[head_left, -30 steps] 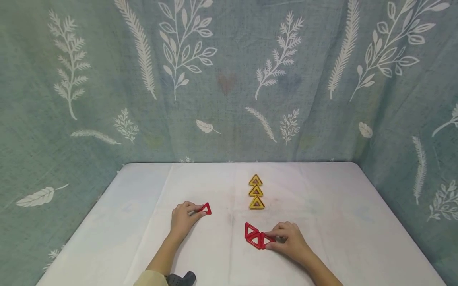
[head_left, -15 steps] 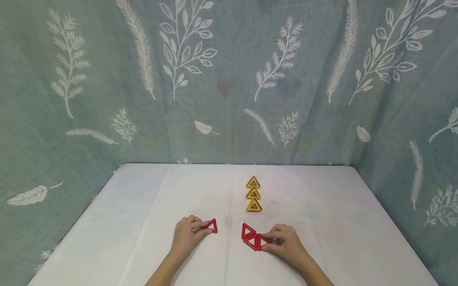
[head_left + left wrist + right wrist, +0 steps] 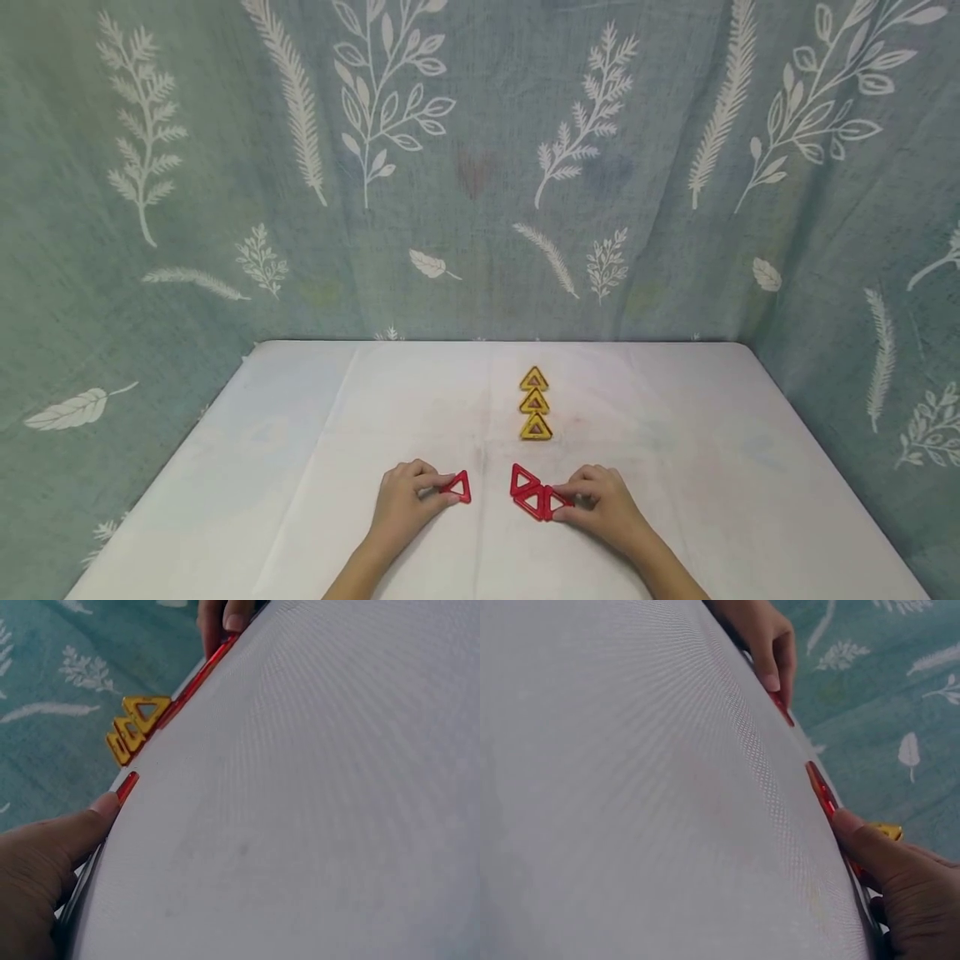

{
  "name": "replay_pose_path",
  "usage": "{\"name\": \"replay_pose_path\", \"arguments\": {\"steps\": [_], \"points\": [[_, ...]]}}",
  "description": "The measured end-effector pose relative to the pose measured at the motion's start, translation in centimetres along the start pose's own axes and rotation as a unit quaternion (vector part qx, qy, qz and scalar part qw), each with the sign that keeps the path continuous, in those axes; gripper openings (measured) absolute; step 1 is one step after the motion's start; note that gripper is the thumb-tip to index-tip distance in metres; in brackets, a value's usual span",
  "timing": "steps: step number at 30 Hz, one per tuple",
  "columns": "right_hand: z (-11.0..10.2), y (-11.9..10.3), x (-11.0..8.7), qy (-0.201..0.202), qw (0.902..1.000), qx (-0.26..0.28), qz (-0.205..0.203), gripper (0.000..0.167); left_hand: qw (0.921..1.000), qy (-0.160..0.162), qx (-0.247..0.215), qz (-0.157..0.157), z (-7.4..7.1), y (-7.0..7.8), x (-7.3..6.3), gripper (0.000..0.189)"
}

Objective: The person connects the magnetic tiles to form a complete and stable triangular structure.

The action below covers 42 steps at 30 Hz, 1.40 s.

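Observation:
Between thumb and fingers my left hand [image 3: 405, 504] pinches a single red triangular magnetic tile [image 3: 466, 487], its free side facing right. A short gap to the right, three red triangle tiles [image 3: 525, 480] lie joined in a row on the white table. My right hand [image 3: 602, 502] pinches the rightmost of them, the red end tile [image 3: 550, 508]. In the left wrist view the thumb [image 3: 105, 804] presses on the lone tile, with the joined red tiles [image 3: 196, 686] beyond it. The right wrist view shows the right thumb [image 3: 849, 822] on the joined group.
Behind the red tiles, three yellow triangle tiles [image 3: 536, 402] stand in a line pointing toward the back of the white table [image 3: 675, 400]. A green cloth with white leaf prints [image 3: 480, 283] hangs around the table's back and sides.
My left hand has carried its red tile to the right and nearer the front, toward the joined tiles. The right hand and its tiles stay almost where they were.

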State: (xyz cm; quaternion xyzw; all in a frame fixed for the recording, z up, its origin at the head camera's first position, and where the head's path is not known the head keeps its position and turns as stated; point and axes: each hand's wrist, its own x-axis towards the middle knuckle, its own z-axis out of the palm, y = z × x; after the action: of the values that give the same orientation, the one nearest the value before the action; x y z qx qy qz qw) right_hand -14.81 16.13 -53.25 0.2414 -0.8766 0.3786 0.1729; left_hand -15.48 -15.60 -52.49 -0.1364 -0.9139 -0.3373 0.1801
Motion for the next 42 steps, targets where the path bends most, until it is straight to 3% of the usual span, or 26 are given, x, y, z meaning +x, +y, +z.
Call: {"name": "replay_pose_path", "arguments": {"steps": [8, 13, 19, 22, 27, 33, 38, 42], "points": [[-0.2, 0.0, -0.2, 0.004, 0.9999, -0.003, -0.015, 0.028, 0.9997, -0.017, -0.015, -0.001, 0.4, 0.8, -0.6, 0.029], [-0.1, -0.2, 0.0, -0.009, 0.9999, -0.004, 0.011, 0.028, 0.9992, -0.033, -0.018, 0.01, 0.4, 1.5, -0.9, 0.026], [-0.2, -0.4, 0.1, -0.005, 0.9999, -0.005, 0.013, 0.029, 0.9964, -0.026, -0.007, 0.08, 1.3, 2.5, -1.6, 0.027], [-0.1, -0.4, 0.0, -0.005, 0.9999, -0.006, 0.011, 0.03, 0.9946, -0.023, -0.012, 0.1, 1.7, 3.1, -2.2, 0.027], [-0.1, -0.4, 0.0, -0.002, 0.9999, -0.013, 0.005, 0.03, 0.9959, -0.024, -0.019, 0.085, 2.3, 4.4, -2.6, 0.025], [0.1, -0.3, 0.0, 0.008, 0.9997, -0.021, 0.006, 0.03, 0.9975, -0.027, 0.006, 0.065, 3.0, 6.1, -2.9, 0.029], [0.1, -0.4, -0.1, 0.009, 0.9998, -0.017, 0.007, 0.029, 0.9981, 0.003, 0.025, 0.056, 3.6, 6.9, -3.1, 0.027], [0.2, -0.3, -0.1, 0.015, 0.9998, -0.016, 0.004, 0.028, 0.9952, 0.043, 0.051, 0.072, 3.9, 7.2, -3.2, 0.027]]}}
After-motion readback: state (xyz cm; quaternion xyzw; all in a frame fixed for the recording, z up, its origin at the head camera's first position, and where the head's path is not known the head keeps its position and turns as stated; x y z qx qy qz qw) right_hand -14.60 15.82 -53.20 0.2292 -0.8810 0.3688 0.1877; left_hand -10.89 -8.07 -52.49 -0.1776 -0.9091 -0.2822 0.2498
